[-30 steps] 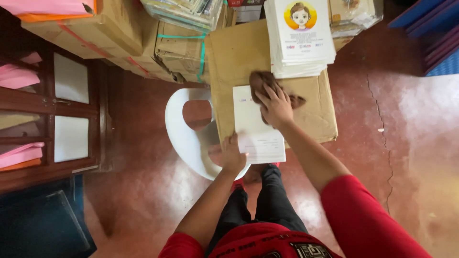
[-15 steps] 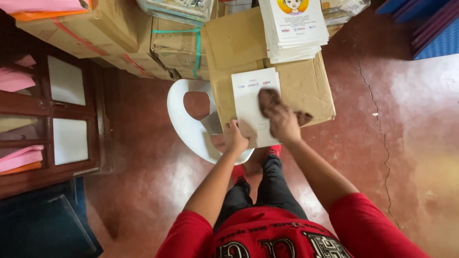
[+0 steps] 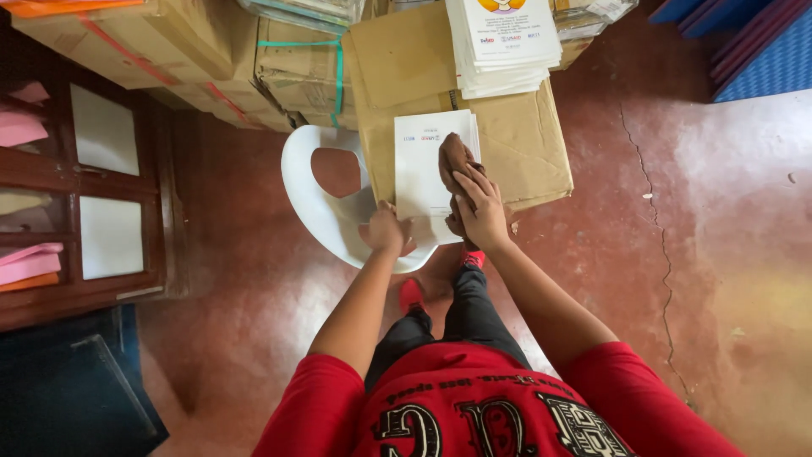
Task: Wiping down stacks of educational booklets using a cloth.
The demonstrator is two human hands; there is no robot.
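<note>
While a white rectangular paper booklet [image 3: 427,173] lies on a brown cardboard box [image 3: 524,144] | right hand [image 3: 478,211] presses a brown cloth [image 3: 454,156] on it, fingers closed | left hand [image 3: 385,230] pinches its near edge | white plastic chair [image 3: 317,211] left | stack of white booklets [image 3: 503,42] far.

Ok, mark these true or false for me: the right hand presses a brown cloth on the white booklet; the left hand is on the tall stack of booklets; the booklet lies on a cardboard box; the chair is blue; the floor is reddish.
1. The right hand presses a brown cloth on the white booklet. True.
2. The left hand rests on the tall stack of booklets. False: it holds the near edge of the single white booklet.
3. The booklet lies on a cardboard box. True.
4. The plastic chair is blue. False: it is white.
5. The floor is reddish and cracked. True.
</note>
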